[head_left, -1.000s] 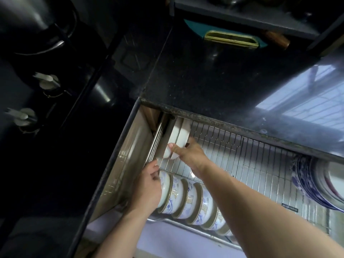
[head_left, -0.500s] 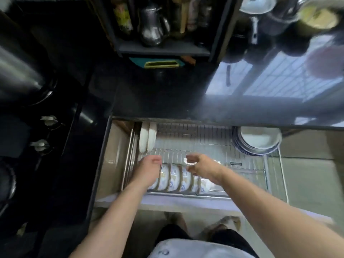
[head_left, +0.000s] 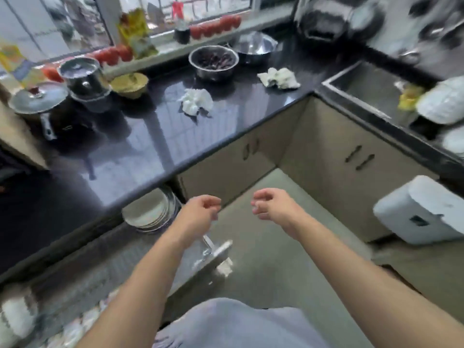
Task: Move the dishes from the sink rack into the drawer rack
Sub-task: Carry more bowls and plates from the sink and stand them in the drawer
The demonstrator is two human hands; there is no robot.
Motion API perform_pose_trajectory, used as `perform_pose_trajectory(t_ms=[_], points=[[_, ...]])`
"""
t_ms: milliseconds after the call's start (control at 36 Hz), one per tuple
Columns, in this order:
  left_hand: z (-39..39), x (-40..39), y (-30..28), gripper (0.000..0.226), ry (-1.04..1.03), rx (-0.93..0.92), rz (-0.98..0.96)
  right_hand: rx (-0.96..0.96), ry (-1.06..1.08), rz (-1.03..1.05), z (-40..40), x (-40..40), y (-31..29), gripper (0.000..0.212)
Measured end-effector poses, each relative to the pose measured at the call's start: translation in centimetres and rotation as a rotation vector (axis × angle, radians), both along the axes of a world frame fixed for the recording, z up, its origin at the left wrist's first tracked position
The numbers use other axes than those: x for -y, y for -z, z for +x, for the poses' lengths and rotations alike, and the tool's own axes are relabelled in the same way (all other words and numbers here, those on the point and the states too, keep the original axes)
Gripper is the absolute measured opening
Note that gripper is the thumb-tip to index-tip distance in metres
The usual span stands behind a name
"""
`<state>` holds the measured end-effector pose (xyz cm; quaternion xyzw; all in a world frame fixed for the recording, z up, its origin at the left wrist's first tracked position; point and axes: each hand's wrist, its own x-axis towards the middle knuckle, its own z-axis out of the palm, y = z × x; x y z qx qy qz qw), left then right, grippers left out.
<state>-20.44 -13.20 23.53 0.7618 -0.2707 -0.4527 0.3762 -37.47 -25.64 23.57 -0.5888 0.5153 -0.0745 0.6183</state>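
Note:
The open drawer rack (head_left: 82,272) lies at the lower left under the dark counter, blurred by motion. A stack of plates (head_left: 148,212) stands at its right end, and patterned bowls (head_left: 75,327) show at its near edge. White dishes (head_left: 444,104) sit by the sink (head_left: 371,91) at the far right. My left hand (head_left: 200,212) and my right hand (head_left: 273,207) hover empty over the floor with loosely curled fingers, right of the drawer.
The black counter (head_left: 155,136) carries pots, a steel bowl (head_left: 213,61) and two crumpled white cloths (head_left: 195,101). Beige cabinet doors (head_left: 346,159) form the corner. A white bin (head_left: 421,212) stands on the floor at the right.
Both hands left the bowls and plates in the drawer rack and rose empty. The view swung up and to the right, from the drawer to the counter corner and sink.

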Motion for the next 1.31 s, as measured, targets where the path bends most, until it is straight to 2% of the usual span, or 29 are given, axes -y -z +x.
perform_pose_trajectory(t_ms=[111, 250, 361, 556, 667, 833, 972, 1083, 1194, 1306], points=[[-8.7, 8.7, -1.4, 0.015, 0.164, -0.043, -0.024, 0.003, 0.228, -0.054, -10.4, 6.1, -2.1, 0.025], [-18.4, 18.9, -4.0, 0.018, 0.361, -0.061, -0.026, 0.024, 0.579, -0.093, -23.6, 13.2, -4.7, 0.020], [-22.7, 24.6, -4.0, 0.014, 0.470, -0.060, -0.010, 0.025, 0.765, -0.106, -29.7, 17.2, -4.2, 0.021], [-25.8, 32.1, -1.0, 0.016, 0.544, -0.105, 0.059, 0.010, 0.783, -0.025, -32.7, 22.8, -1.4, 0.017], [-26.8, 39.1, 0.4, 0.016, 0.578, -0.090, 0.070, -0.017, 0.774, -0.074, -34.5, 28.3, -1.7, 0.017], [-31.5, 49.7, -1.8, 0.014, 0.737, -0.028, 0.033, -0.014, 0.913, -0.174, -40.1, 35.7, -3.6, 0.021], [-36.9, 55.7, -3.4, 0.015, 0.861, -0.031, 0.021, -0.047, 1.006, -0.089, -45.7, 37.2, -1.6, 0.020], [-40.5, 59.4, -2.7, 0.017, 0.856, -0.045, 0.055, -0.152, 0.950, -0.004, -49.8, 39.4, 2.4, 0.019], [-43.9, 61.3, -1.7, 0.020, 0.747, -0.072, 0.133, -0.315, 0.715, 0.017, -53.5, 43.3, 5.4, 0.017], [-46.9, 62.7, -1.9, 0.019, 0.622, -0.080, 0.156, -0.520, 0.379, -0.213, -56.7, 50.6, 5.0, 0.018]])
